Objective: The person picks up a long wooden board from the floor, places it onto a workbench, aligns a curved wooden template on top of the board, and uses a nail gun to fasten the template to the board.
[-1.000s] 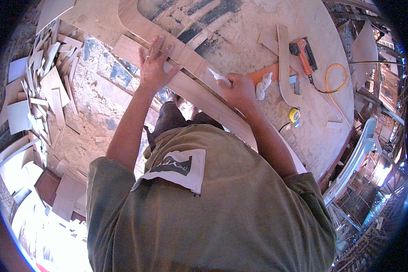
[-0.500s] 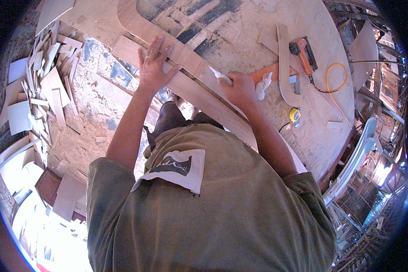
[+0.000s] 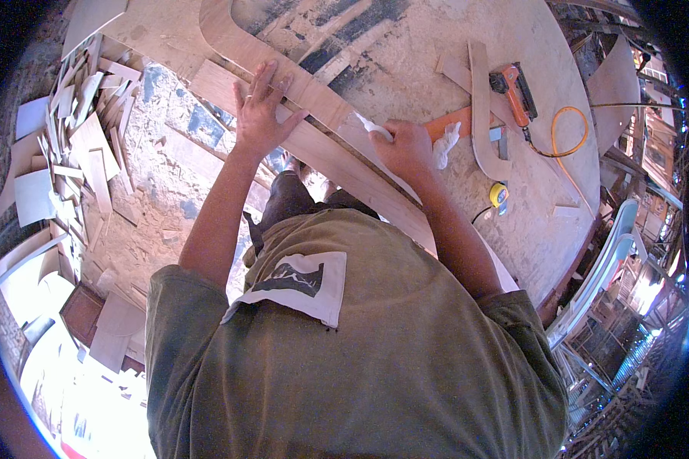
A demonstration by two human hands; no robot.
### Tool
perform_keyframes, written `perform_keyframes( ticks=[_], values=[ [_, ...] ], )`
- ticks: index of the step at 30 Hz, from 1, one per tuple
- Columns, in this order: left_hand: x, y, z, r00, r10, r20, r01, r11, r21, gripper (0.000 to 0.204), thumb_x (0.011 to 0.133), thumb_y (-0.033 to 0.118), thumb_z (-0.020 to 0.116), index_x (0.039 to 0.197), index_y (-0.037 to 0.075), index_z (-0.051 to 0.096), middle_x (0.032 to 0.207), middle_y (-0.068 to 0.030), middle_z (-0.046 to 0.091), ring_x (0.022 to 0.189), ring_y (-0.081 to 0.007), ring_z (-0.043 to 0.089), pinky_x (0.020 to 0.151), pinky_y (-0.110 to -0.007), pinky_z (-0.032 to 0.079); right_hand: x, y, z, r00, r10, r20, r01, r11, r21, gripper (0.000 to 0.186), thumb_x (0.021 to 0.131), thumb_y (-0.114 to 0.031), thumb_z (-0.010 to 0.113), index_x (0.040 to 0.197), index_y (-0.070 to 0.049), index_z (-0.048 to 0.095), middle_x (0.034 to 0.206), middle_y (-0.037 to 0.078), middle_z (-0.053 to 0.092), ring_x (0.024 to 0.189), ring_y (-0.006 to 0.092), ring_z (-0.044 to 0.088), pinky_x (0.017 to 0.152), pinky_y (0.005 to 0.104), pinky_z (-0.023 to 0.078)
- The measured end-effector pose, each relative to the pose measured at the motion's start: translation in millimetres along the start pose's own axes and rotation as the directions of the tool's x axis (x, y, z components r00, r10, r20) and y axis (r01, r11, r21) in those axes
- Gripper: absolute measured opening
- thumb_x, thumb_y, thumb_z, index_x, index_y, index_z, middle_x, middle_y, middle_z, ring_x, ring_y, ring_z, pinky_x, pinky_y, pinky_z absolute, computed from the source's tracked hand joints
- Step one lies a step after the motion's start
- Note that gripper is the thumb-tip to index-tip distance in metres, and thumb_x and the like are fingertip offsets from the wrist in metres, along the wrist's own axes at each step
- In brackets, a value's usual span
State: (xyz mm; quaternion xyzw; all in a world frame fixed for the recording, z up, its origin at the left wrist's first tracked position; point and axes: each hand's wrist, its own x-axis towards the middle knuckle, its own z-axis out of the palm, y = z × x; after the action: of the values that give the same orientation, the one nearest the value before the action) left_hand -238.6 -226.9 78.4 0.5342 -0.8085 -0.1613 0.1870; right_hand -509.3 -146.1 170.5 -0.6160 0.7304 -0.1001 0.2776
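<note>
My left hand (image 3: 262, 115) lies with fingers spread on a long wooden strip (image 3: 337, 168), its fingertips reaching the edge of a curved plywood piece (image 3: 314, 93) beside it. In my closed right hand (image 3: 406, 149) is a white, crumpled plastic bag (image 3: 447, 144) with a pointed tip. That tip pokes out on the left of the fist, over the plywood piece, and the crumpled end shows on the right. My fist hides the middle of the bag. Whether anything flows from the tip is too small to tell.
An orange and black nail gun (image 3: 517, 96) lies on the worktable (image 3: 536, 237) with an orange hose (image 3: 570, 115) looped beside it. Near it are a curved wooden strip (image 3: 479, 99), an orange flat piece (image 3: 450, 121) and a yellow tape measure (image 3: 498, 194). Wood offcuts (image 3: 92, 149) are heaped at left.
</note>
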Motion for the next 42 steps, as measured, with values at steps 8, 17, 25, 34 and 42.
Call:
perform_keyframes(
  ticks=[8, 17, 25, 34, 42],
  values=[
    [-0.6, -0.7, 0.9, 1.000, 0.013, -0.026, -0.013, 1.000, -0.010, 0.072, 0.082, 0.053, 0.077, 0.143, 0.022, 0.057, 0.163, -0.0061, 0.031, 0.153, -0.0266, 0.026, 0.117, -0.072, 0.016, 17.2, 8.1, 5.0, 0.996, -0.062, -0.066, 0.061, 0.998, -0.023, 0.032, 0.082, -0.031, 0.068, 0.081, 0.001, 0.071, 0.075, 0.024, 0.067, 0.071, 0.0399, 0.068, 0.069, 0.0472, 0.052],
    [-2.1, -0.8, 2.6, 0.998, 0.022, -0.064, -0.023, 0.999, -0.026, 0.071, 0.079, 0.050, 0.080, 0.141, 0.020, 0.059, 0.162, -0.0073, 0.035, 0.153, -0.0266, 0.027, 0.115, -0.073, 0.018, 29.9, -0.9, -7.1, 0.996, 0.057, 0.073, -0.055, 0.998, -0.025, 0.034, 0.080, -0.032, 0.067, 0.080, 0.001, 0.072, 0.070, 0.024, 0.066, 0.067, 0.0350, 0.069, 0.065, 0.0461, 0.051],
    [-2.1, -3.1, 1.3, 1.000, 0.018, -0.026, -0.020, 0.998, -0.054, 0.075, 0.080, 0.046, 0.080, 0.146, 0.023, 0.054, 0.166, -0.0066, 0.029, 0.154, -0.0296, 0.024, 0.115, -0.073, 0.015, 28.5, -2.8, -7.3, 0.996, 0.023, 0.087, -0.021, 1.000, -0.023, 0.033, 0.079, -0.032, 0.066, 0.078, 0.001, 0.071, 0.070, 0.024, 0.065, 0.067, 0.0377, 0.067, 0.064, 0.0470, 0.050],
    [-2.1, -4.4, 3.0, 0.999, 0.024, -0.025, -0.025, 0.998, -0.061, 0.077, 0.080, 0.047, 0.079, 0.148, 0.024, 0.051, 0.166, -0.0059, 0.028, 0.154, -0.0297, 0.023, 0.116, -0.073, 0.014, 23.2, -2.4, -8.5, 0.999, 0.012, 0.045, -0.010, 0.999, -0.034, 0.035, 0.081, -0.032, 0.069, 0.080, 0.003, 0.070, 0.074, 0.025, 0.065, 0.069, 0.0376, 0.067, 0.065, 0.0463, 0.050],
    [-2.2, -4.2, 3.1, 0.998, 0.035, -0.056, -0.039, 0.996, -0.074, 0.077, 0.080, 0.047, 0.080, 0.148, 0.025, 0.051, 0.166, -0.0053, 0.030, 0.154, -0.0295, 0.023, 0.115, -0.073, 0.015, 18.9, -4.3, -8.4, 0.999, -0.002, 0.043, 0.002, 1.000, -0.018, 0.036, 0.081, -0.032, 0.069, 0.079, 0.003, 0.070, 0.071, 0.025, 0.064, 0.066, 0.0338, 0.066, 0.063, 0.0456, 0.049]
  ],
)
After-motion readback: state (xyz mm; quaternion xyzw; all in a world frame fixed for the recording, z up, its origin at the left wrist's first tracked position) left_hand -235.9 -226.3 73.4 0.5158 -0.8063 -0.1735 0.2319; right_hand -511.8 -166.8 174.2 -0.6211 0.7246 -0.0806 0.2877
